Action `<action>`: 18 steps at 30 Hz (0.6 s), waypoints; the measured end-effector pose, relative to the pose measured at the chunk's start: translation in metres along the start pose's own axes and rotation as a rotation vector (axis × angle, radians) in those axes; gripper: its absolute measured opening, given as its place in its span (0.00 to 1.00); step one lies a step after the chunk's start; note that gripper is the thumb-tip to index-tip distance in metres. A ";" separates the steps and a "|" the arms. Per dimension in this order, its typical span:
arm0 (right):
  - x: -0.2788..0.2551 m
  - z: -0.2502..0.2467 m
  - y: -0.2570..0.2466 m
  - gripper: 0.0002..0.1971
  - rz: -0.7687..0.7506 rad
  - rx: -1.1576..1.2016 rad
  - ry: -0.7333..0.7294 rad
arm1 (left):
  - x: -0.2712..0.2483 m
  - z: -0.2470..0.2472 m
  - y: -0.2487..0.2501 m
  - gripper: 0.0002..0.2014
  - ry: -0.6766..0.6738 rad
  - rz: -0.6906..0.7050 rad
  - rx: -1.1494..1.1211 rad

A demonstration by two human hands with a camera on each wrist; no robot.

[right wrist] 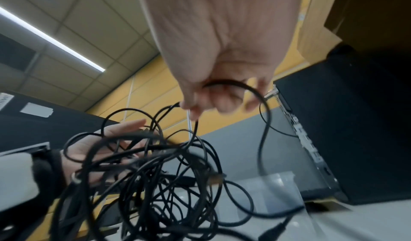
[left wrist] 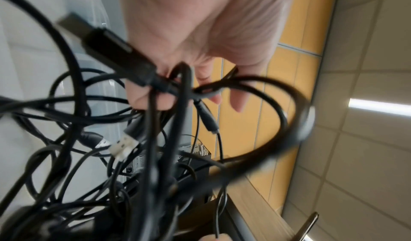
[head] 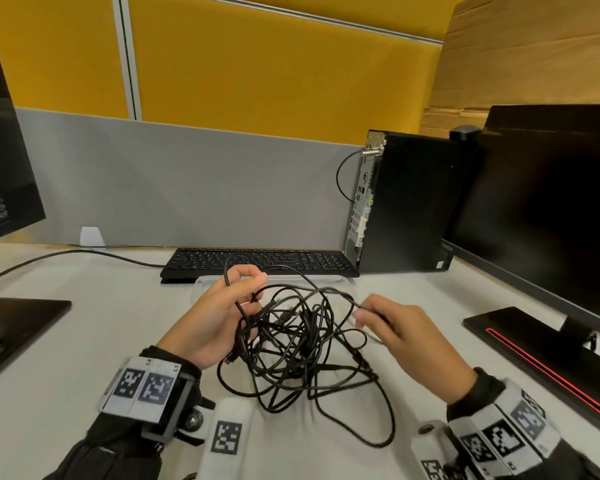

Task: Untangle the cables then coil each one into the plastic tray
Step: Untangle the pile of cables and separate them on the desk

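A tangle of black cables (head: 302, 344) hangs between my hands above the white desk, its lower loops trailing on the desk. My left hand (head: 229, 306) grips several strands at the tangle's left side, palm up, fingers curled round them (left wrist: 169, 90). My right hand (head: 378, 317) pinches a single strand at the right of the tangle (right wrist: 213, 93). USB plugs (left wrist: 122, 146) dangle in the bundle. The clear plastic tray (head: 274, 280) lies behind the tangle, in front of the keyboard, mostly hidden by my hands and the cables.
A black keyboard (head: 257, 261) lies beyond the tray, a black computer tower (head: 402, 202) stands at the back right. A monitor with its base (head: 541, 362) is on the right, another monitor base (head: 21, 320) on the left. A grey partition closes off the desk's far edge.
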State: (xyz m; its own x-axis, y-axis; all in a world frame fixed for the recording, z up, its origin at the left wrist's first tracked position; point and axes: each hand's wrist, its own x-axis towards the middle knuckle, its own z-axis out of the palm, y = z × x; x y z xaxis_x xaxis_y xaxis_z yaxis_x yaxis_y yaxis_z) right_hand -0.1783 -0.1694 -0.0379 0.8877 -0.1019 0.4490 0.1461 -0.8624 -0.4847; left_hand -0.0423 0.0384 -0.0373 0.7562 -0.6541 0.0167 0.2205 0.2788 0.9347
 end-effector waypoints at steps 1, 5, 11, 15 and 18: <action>0.002 -0.001 -0.004 0.09 -0.014 0.007 0.028 | 0.000 0.000 0.001 0.10 -0.003 -0.010 -0.021; 0.016 -0.005 -0.015 0.10 -0.137 -0.080 0.124 | -0.001 0.000 0.000 0.11 0.006 -0.042 -0.033; 0.042 -0.006 -0.026 0.11 -0.465 -0.570 0.104 | 0.000 0.002 -0.002 0.15 0.012 -0.074 -0.002; 0.047 -0.009 -0.033 0.10 -0.355 -0.374 -0.011 | 0.001 0.001 -0.002 0.08 0.012 -0.073 0.002; 0.040 -0.007 -0.045 0.17 -0.249 -0.154 -0.171 | 0.003 0.003 -0.005 0.10 0.004 -0.059 0.014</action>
State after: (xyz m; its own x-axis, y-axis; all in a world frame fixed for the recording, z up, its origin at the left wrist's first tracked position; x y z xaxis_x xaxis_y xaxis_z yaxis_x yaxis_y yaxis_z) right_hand -0.1523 -0.1380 0.0077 0.8955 0.1946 0.4003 0.3113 -0.9166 -0.2510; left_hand -0.0436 0.0330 -0.0412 0.7448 -0.6661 -0.0401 0.2564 0.2301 0.9388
